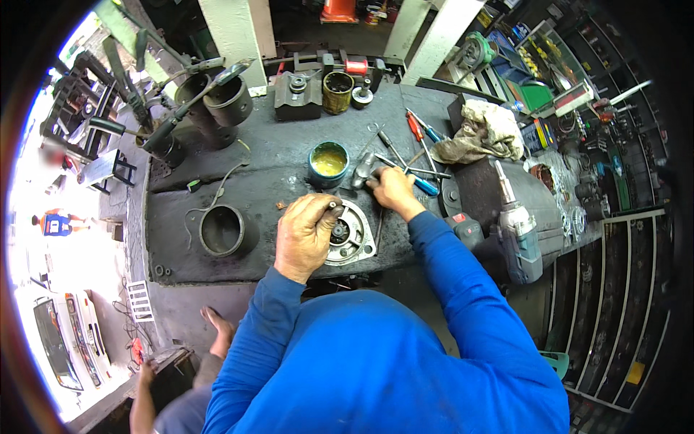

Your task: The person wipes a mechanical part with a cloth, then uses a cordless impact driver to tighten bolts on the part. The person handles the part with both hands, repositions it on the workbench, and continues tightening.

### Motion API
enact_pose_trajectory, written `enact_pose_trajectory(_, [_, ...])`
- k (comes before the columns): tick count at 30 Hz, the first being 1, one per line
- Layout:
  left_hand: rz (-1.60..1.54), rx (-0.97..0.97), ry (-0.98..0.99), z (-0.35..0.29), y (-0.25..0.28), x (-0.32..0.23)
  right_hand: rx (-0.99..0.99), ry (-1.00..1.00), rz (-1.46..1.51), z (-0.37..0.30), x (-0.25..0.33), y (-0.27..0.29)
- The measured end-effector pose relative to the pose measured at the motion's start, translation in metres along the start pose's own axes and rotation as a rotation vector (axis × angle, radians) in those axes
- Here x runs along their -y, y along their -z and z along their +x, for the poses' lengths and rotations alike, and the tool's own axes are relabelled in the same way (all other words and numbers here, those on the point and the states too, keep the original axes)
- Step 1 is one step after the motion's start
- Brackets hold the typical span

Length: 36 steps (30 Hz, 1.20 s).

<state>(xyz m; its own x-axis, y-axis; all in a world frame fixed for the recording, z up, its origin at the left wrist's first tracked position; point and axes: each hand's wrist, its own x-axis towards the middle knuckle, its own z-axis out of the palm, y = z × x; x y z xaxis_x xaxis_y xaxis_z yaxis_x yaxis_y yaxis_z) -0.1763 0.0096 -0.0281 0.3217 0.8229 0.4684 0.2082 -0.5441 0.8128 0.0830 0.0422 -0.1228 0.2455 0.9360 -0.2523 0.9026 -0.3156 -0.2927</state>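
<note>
A round grey metal housing (359, 244) with a central bore and bolt-hole ears lies at the bench's near edge. My left hand (300, 233) is closed over its left side, pinching a small metal pin-like piece (333, 205) above it. My right hand (395, 191) is just beyond the housing to the right, its curled fingers on a hammer (363, 172) whose head shows; the hand hides the rest. Beyond my hands stands an open tin of yellowish grease (329, 162). Screwdrivers (423, 186) and other slim tools lie right of the hammer.
A hollow dark cylinder (223, 231) stands at left on the bench (267, 188). A cordless impact driver (517, 235) and a crumpled rag (486, 130) are at right. Pots with long tools (226, 105) stand at the far left. Another person's bare foot (218, 325) shows at lower left.
</note>
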Motion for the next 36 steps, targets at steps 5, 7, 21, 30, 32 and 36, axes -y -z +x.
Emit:
enact_pose_trajectory(5, [0.003,0.014,-0.028,0.000,0.002,0.001,-0.162,0.087,0.487,-0.005,-0.007,0.063])
enact_pose_trajectory(7, [0.007,0.019,-0.026,0.001,0.002,0.002,-0.238,0.317,0.841,-0.010,0.001,0.097])
enact_pose_trajectory(21, [0.002,-0.002,-0.059,0.000,0.002,0.005,-0.474,0.625,0.309,-0.185,0.147,0.239])
enact_pose_trajectory(30, [0.065,0.030,-0.060,0.000,0.002,0.011,-0.289,0.469,0.051,-0.180,0.166,0.197])
enact_pose_trajectory(32, [0.032,0.038,-0.049,-0.001,0.002,0.011,-0.358,0.470,0.274,-0.183,0.162,0.200])
enact_pose_trajectory(36, [0.046,0.008,-0.068,-0.001,0.001,0.010,-0.475,0.431,-0.230,-0.181,0.162,0.191])
